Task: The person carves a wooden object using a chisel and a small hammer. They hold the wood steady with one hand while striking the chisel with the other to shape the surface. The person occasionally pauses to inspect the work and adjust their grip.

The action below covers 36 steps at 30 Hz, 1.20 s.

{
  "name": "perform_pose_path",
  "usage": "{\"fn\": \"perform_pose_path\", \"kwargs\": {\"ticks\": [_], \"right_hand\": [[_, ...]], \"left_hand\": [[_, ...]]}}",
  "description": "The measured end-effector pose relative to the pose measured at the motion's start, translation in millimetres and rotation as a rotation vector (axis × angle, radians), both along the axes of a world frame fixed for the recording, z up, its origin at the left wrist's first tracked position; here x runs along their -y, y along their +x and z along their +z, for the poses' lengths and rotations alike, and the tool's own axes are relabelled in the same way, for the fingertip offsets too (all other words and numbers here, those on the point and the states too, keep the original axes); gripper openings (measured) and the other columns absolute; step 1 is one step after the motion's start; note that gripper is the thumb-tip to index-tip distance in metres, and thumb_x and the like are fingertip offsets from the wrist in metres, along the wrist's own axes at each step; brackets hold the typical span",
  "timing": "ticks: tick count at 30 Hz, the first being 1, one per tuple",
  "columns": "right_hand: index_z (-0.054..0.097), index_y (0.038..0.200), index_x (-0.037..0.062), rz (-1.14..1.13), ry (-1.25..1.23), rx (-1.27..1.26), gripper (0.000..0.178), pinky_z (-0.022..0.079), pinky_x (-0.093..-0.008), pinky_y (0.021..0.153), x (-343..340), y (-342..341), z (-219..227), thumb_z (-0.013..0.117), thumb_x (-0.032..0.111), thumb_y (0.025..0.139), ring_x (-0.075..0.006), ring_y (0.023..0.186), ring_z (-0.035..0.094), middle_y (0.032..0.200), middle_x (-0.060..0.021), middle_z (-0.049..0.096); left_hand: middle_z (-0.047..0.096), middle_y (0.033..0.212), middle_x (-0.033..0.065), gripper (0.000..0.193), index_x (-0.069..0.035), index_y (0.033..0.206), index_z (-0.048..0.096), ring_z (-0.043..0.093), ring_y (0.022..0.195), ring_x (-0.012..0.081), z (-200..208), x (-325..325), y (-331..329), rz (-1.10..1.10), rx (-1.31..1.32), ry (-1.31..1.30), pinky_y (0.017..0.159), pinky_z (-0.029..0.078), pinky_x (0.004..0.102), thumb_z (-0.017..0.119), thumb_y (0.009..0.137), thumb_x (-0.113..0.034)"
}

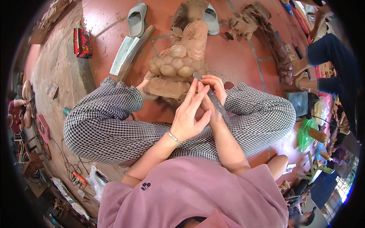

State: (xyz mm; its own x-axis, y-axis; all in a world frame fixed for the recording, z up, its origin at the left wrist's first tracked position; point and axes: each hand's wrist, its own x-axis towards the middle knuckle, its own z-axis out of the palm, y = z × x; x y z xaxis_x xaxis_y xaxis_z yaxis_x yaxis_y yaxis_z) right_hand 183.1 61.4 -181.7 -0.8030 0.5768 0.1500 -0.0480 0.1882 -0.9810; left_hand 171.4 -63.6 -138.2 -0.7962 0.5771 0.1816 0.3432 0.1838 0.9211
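My right hand (215, 89) is closed around a long, flat grey file-like tool (217, 105). Its rounded end points toward a wooden carving, and its other end lies back over my right wrist. Beside it, my left hand (187, 116) has its fingers stretched out and its thumb apart; the fingertips rest against the tool near the rounded end. The brown carving (194, 36) lies on the floor in front of me, with a cluster of round lumps and a flat-ended base close to my hands. My crossed legs frame it, and a foot touches its left side.
Grey slippers (137, 19) lie beyond the carving, near a pale strip (122, 57) and a wooden stick (136, 52). A red box (82, 43) rests on a slab at left. Another dark carving (272, 41) lies at far right, near a seated person's leg (329, 53).
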Motion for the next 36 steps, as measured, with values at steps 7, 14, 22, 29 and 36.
{"fn": "perform_pose_path", "kwargs": {"ticks": [7, 14, 22, 29, 36], "right_hand": [[0.069, 0.101, 0.0006, 0.041, 0.003, -0.138, 0.014, 0.055, -0.0322, 0.088, 1.1, -7.5, -17.7, 0.077, 0.003, 0.089, -0.0184, 0.101, 0.067, 0.119, -0.0146, 0.069], [0.071, 0.097, -0.0016, 0.044, 0.069, -0.195, 0.013, 0.056, -0.0311, 0.086, -4.9, -5.6, -12.2, 0.078, 0.004, 0.088, -0.0205, 0.102, 0.069, 0.112, -0.017, 0.072], [0.069, 0.095, -0.0025, 0.056, -0.021, -0.136, 0.014, 0.057, -0.0323, 0.082, -5.6, 8.9, -33.3, 0.078, 0.004, 0.086, -0.0215, 0.095, 0.07, 0.108, -0.0155, 0.073], [0.067, 0.111, -0.0042, 0.124, 0.225, -0.226, 0.029, 0.057, -0.0349, 0.086, -1.0, 13.1, -15.6, 0.073, 0.01, 0.086, -0.0319, 0.105, 0.071, 0.118, -0.0193, 0.07], [0.071, 0.106, -0.0025, 0.11, 0.45, -0.228, 0.033, 0.062, -0.0354, 0.077, -5.1, 5.2, -1.3, 0.069, 0.004, 0.074, -0.0321, 0.097, 0.073, 0.114, -0.0164, 0.071]], "left_hand": [[0.031, 0.161, 0.0285, 0.063, -0.005, 0.147, 0.052, 0.051, 0.137, 0.0413, 0.0, -2.7, -9.7, 0.011, 0.013, -0.089, 0.104, 0.051, 0.0418, 0.071, 0.088, -0.018], [0.034, 0.158, 0.0313, 0.063, -0.004, 0.146, 0.053, 0.057, 0.132, 0.0409, -0.7, -5.9, -9.9, 0.0, -0.137, -0.104, 0.099, 0.054, 0.0393, 0.071, 0.086, -0.012], [0.037, 0.153, 0.0349, 0.072, -0.004, 0.146, 0.052, 0.046, 0.138, 0.0475, -10.4, -7.4, 4.2, -0.047, -0.16, -0.267, 0.111, 0.042, 0.0495, 0.079, 0.081, -0.021], [0.036, 0.154, 0.0321, 0.073, 0.0, 0.136, 0.054, 0.039, 0.141, 0.0514, -6.9, -7.6, 15.3, 0.082, -0.353, -0.255, 0.115, 0.038, 0.054, 0.085, 0.075, -0.027], [0.055, 0.131, 0.0252, 0.017, 0.008, 0.106, 0.066, 0.056, 0.13, 0.0429, -13.6, -12.5, 12.4, 0.172, -0.459, -0.076, 0.106, 0.05, 0.0446, 0.065, 0.089, 0.006]]}}
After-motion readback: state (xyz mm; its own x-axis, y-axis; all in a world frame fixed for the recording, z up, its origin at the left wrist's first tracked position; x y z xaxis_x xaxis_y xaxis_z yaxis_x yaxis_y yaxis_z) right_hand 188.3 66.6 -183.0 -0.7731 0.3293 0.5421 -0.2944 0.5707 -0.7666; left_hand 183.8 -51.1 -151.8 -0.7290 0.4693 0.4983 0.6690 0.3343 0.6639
